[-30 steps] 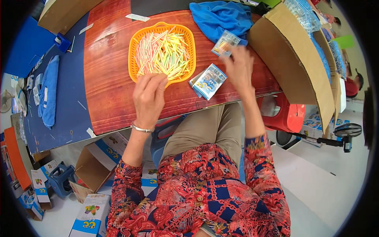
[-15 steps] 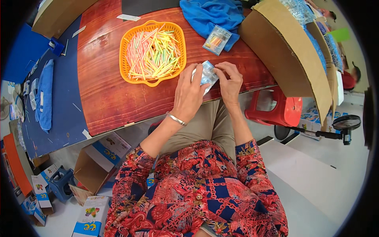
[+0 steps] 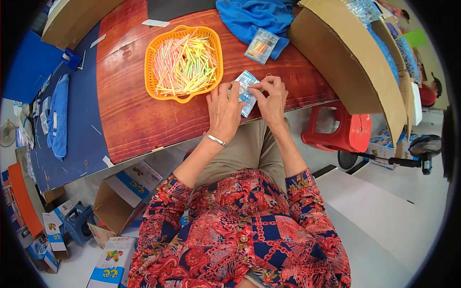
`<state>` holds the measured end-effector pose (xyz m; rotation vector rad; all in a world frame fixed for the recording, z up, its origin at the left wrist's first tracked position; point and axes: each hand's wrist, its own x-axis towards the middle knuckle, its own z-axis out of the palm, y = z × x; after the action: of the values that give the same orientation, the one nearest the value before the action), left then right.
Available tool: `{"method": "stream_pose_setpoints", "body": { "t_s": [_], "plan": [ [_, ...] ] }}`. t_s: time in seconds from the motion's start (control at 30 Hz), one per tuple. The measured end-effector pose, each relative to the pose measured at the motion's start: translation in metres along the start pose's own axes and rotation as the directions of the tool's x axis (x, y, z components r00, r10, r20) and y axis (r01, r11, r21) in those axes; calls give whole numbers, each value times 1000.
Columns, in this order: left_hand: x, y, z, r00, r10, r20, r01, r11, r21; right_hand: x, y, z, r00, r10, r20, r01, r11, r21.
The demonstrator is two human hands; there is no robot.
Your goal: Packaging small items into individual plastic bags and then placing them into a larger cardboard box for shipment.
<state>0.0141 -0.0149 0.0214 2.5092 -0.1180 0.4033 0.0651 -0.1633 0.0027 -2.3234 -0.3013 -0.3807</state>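
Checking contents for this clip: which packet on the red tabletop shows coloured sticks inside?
The packet against the bunched blue cloth; the other packet, between left hand and right hand, shows none.

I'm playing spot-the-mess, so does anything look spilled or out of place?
A little. Small loose bits lie scattered on the blue tabletop at left, like litter. Below, an open cardboard box seems tipped on its side. The sticks sit heaped in the orange basket; I see none spilled beside it.

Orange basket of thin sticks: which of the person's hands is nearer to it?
Left. The left hand is beside the near right corner of the orange basket; the right hand is farther right, at the right side of the printed packet.
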Motion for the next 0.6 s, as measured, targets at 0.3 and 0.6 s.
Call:
{"method": "stream_pose_setpoints", "body": {
  "t_s": [0.3,0.6],
  "plan": [
    [-1,6,5,992,-123,-38,121,992,-46,-4,-6,-3,998,23,-61,-16,994,110],
    [0,11,-8,987,-139,-77,105,934,-341,4,-32,-37,981,177,82,-188,742,644]
  ]
}}
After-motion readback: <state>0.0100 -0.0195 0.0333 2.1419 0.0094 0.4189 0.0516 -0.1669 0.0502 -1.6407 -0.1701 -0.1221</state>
